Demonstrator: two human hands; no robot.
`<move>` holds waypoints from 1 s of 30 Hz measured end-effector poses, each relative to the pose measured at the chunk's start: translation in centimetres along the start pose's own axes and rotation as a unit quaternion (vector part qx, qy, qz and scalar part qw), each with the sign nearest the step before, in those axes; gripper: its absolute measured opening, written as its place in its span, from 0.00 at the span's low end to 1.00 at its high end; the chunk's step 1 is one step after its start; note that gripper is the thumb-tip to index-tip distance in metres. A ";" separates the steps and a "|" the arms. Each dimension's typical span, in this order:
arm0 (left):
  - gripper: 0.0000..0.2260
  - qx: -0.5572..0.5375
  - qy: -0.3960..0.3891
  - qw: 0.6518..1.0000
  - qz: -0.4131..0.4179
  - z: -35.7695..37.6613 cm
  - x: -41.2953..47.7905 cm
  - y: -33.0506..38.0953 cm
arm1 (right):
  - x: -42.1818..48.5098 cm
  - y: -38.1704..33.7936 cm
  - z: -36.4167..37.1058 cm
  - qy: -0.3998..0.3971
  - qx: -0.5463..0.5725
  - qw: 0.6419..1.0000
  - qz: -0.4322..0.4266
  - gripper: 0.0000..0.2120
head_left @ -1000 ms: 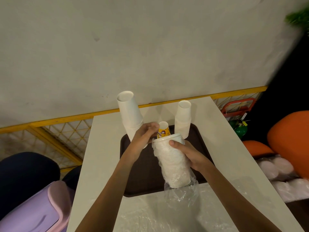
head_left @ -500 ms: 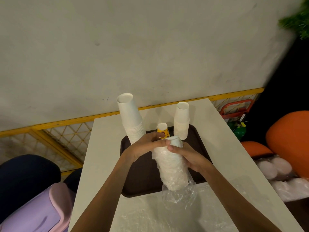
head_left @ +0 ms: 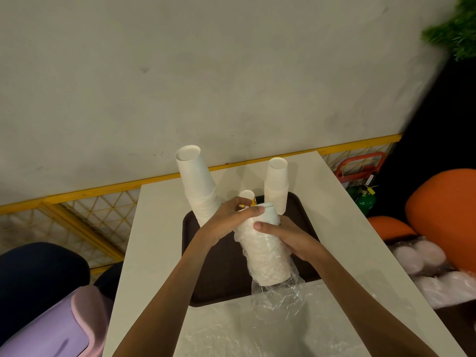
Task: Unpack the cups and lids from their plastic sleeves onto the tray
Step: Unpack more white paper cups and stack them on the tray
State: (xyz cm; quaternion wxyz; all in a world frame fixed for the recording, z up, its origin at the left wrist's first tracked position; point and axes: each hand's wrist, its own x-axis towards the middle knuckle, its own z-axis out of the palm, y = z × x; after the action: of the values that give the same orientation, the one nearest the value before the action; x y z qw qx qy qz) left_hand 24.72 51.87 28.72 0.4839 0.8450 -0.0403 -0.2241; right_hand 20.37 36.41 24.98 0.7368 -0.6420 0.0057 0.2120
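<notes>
Two grips share the work: our left grip [head_left: 226,220] curls over the top of the white stack [head_left: 265,256], and our right grip [head_left: 291,240] clasps its side just below, with the stack tilted over the tray [head_left: 206,266] and the plastic sleeve [head_left: 278,295] bunched beneath both. If we tug upward too hard, the stack may split apart, or knock the tall cups [head_left: 198,186] just behind our left grip.

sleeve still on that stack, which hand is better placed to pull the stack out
Probably the left hand: it grips the bare top of the stack, while the right hand clamps the plastic sleeve lower down.
</notes>
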 end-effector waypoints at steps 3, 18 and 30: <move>0.22 0.018 0.012 1.000 0.000 0.1 0.3 0.1 | 0.0 -0.2 0.0 0.000 -0.003 1.000 -0.003 0.23; 0.16 -0.098 0.076 0.992 0.035 -1.3 -0.7 0.7 | -0.6 0.8 0.0 -0.048 0.038 0.998 0.030 0.52; 0.24 -0.080 0.189 0.978 0.029 -2.8 0.3 0.5 | -1.6 1.2 -0.5 0.000 -0.100 0.995 -0.005 0.29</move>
State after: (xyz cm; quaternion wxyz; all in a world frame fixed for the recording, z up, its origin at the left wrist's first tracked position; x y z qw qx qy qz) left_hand 26.26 53.74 30.28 0.5548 0.8293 0.0450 -0.0486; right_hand 18.66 35.52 24.20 0.6700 -0.7123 -0.0185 0.2082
